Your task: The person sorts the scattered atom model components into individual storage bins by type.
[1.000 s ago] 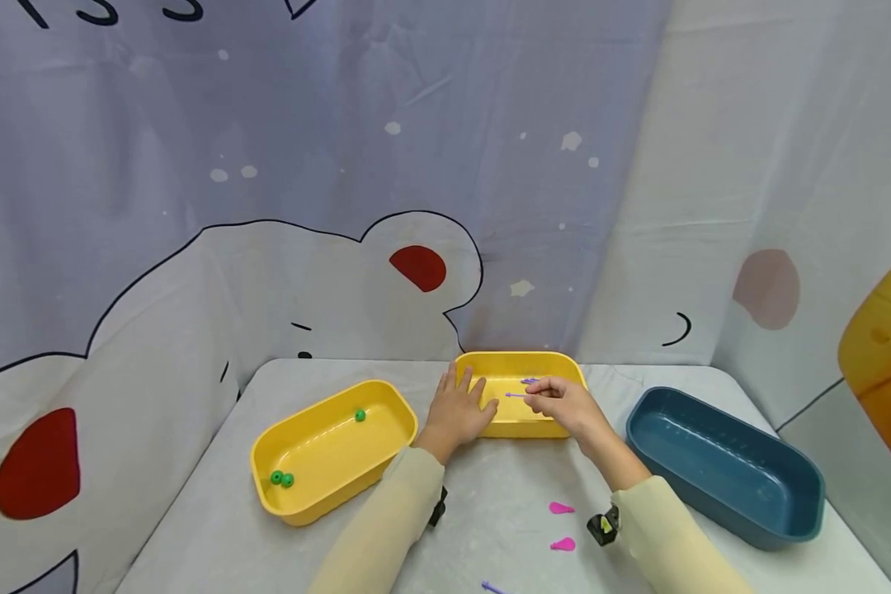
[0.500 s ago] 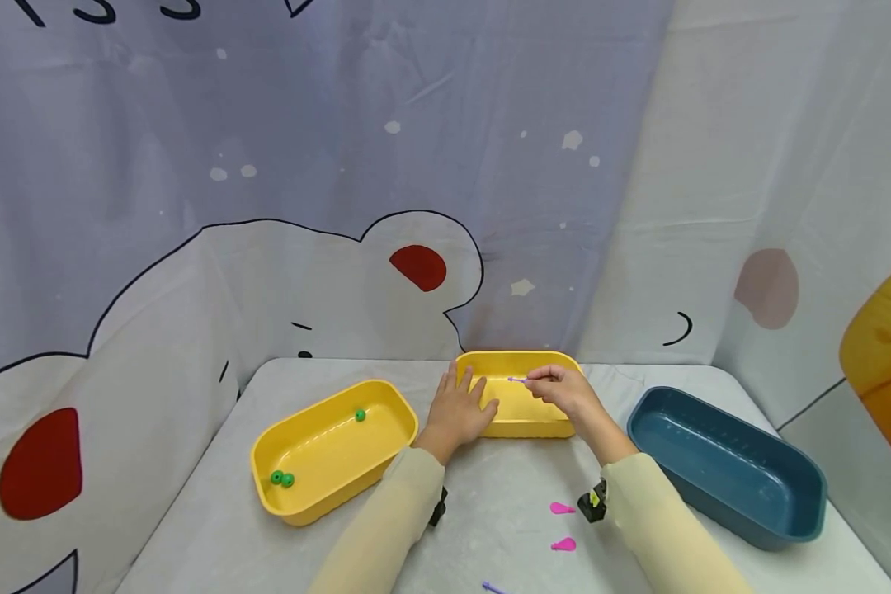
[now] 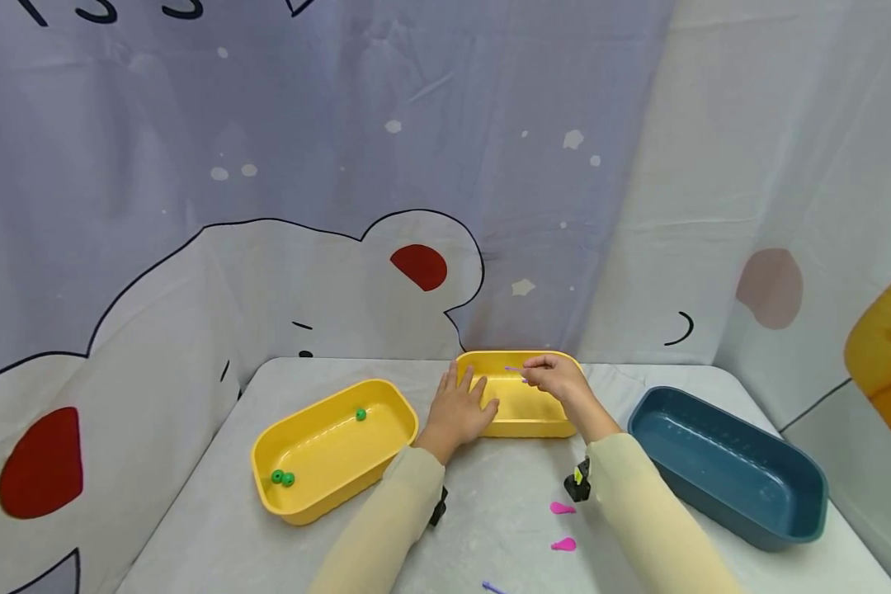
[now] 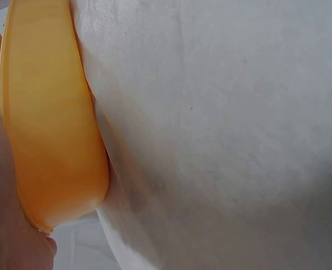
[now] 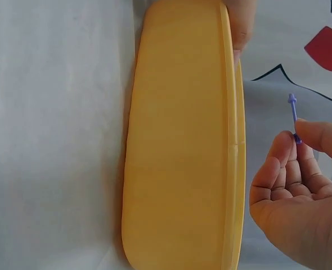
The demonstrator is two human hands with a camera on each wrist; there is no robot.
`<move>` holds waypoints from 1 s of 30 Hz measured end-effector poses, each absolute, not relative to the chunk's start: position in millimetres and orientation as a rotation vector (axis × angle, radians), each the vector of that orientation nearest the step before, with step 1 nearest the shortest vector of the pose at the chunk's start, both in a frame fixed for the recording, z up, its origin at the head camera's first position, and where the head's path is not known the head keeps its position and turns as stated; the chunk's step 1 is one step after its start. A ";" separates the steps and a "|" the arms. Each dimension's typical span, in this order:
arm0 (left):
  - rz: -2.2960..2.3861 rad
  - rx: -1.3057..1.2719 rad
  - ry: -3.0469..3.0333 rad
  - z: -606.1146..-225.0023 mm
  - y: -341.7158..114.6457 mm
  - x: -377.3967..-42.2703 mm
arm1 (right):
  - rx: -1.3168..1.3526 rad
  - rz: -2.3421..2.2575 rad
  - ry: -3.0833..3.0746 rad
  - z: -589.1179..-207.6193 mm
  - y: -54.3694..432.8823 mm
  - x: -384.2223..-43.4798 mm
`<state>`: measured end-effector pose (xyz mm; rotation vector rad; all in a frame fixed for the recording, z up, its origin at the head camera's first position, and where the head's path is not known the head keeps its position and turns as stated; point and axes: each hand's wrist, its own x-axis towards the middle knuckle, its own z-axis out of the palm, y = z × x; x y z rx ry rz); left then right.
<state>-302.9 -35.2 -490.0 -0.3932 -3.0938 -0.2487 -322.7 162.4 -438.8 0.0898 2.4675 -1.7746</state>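
Note:
My right hand [image 3: 558, 381] pinches a small purple rod [image 3: 515, 369] between thumb and fingertips, above the far yellow tub [image 3: 527, 430]. The right wrist view shows the rod [image 5: 294, 112] as thin, with knobbed ends, pointing away from the fingertips. Another bit of purple [image 3: 525, 381] shows just under the fingers, mostly hidden. With fingers spread, my left hand [image 3: 456, 412] rests over the left end of that tub. The left wrist view catches only part of this hand [image 4: 17, 197] at the tub's [image 4: 53, 112] rim.
A second yellow tub [image 3: 319, 500] with several green beads [image 3: 288, 478] stands at the left. At the right is a dark blue tub [image 3: 728, 470]. Nearer on the white table lie two pink pieces [image 3: 563, 544] and another purple rod [image 3: 492, 587] at the frame's lower edge.
The right hand has risen from low in the far tub toward its back rim, carrying the purple rod. The left hand has stayed in place.

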 end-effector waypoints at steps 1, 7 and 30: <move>-0.247 -0.393 -3.093 -489.9 -35.2 -303.0 | 0.099 -1.769 2.470 -438.7 161.8 -323.7; -0.233 -0.401 -3.089 -488.8 -35.5 -302.6 | 0.140 -1.805 2.453 -439.8 159.5 -326.9; -0.219 -0.359 -3.121 -489.5 -33.1 -302.7 | 0.158 -1.791 2.487 -445.2 163.9 -326.9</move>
